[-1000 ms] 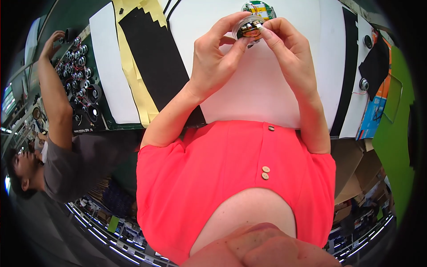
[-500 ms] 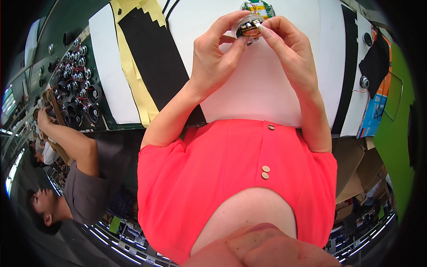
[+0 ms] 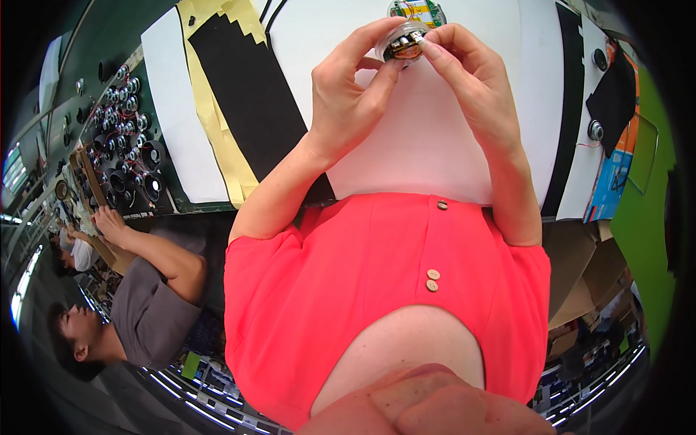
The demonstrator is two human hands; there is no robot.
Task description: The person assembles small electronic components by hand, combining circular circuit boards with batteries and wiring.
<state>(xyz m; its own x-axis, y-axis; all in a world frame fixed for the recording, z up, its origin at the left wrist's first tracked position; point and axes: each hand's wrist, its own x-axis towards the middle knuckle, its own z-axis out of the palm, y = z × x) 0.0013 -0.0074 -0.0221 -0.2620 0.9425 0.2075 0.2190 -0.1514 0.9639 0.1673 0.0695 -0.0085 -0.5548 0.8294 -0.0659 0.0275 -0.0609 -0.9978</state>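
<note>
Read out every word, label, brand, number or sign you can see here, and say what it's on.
Nothing here can be read out reliably.
Blue and orange panel, right side: pale print, too small and warped.
Dark table edge, left side: tiny white marks, too small.
Green board, beyond the hands: any print is too small.
Round part, at the left hand and right hand: no legible text.

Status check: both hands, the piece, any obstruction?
Left hand gripping round clear-rimmed part. Right hand pinching at its right edge. Part's electronics exposed. Green circuit board close behind; no visible obstruction between hands and part.
</note>
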